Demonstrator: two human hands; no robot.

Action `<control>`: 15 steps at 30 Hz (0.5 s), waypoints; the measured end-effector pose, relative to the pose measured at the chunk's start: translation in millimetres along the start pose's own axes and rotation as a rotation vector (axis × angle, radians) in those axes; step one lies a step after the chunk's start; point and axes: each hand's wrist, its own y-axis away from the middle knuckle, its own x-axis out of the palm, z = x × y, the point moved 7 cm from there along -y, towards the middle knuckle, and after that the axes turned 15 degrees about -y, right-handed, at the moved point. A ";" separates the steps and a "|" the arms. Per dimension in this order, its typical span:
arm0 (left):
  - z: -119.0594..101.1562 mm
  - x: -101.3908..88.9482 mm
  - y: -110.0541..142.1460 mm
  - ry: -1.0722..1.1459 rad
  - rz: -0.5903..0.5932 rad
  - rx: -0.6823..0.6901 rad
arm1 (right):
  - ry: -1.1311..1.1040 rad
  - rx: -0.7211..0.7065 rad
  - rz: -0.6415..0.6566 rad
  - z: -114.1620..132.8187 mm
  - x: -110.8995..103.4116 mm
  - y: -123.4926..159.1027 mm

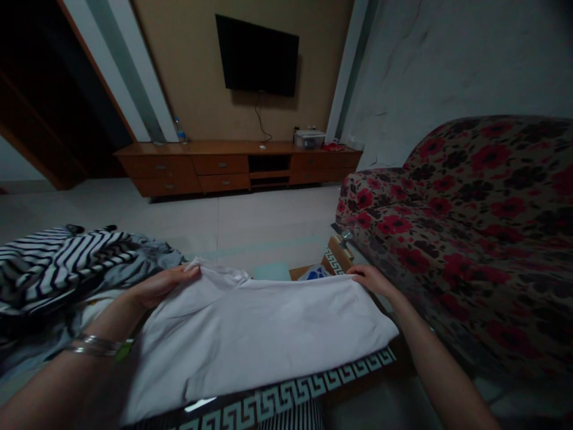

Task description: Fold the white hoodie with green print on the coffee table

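From my remote view, the left hand (pixel 168 283) pinches the upper left edge of a white cloth (pixel 286 334), fingers closed on it; the right hand (pixel 372 280) is closed on the upper right edge in the same way. The cloth spreads flat between them, in front of the body, over a table (pixel 304 388) with a pale Greek-key border; I cannot tell whether it touches the surface. Silver bangles (pixel 95 344) circle the left wrist; left of it lies a heap of clothes (pixel 143 257), with a black-and-white striped garment (pixel 67 263) on top. To the right stands a sofa (pixel 483 203) covered in red and dark flowers; beyond the pale floor (pixel 250 224), a long wooden cabinet (pixel 224 164) holds a bottle (pixel 181 132) and a plastic box (pixel 310 140); a black television (pixel 259 58) hangs above.
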 end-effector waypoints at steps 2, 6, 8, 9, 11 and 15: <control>-2.2 2.4 -13.1 0.013 0.018 0.005 | 0.014 0.005 -0.010 -8.8 3.4 -0.5; 7.7 1.1 -35.7 0.067 -0.020 -0.033 | 0.058 0.004 -0.039 -16.9 6.2 1.1; 17.3 -0.2 -43.9 0.056 -0.057 -0.043 | 0.105 0.007 -0.058 -19.7 6.7 2.0; 22.9 0.0 -47.1 0.042 -0.068 -0.050 | 0.133 0.007 -0.072 -21.3 6.8 2.4; 33.0 2.0 -53.0 -0.004 -0.072 -0.044 | 0.183 0.004 -0.094 -24.8 7.5 3.0; 39.3 -0.5 -64.6 -0.208 -0.155 0.053 | 0.257 -0.014 -0.117 -31.0 10.1 4.7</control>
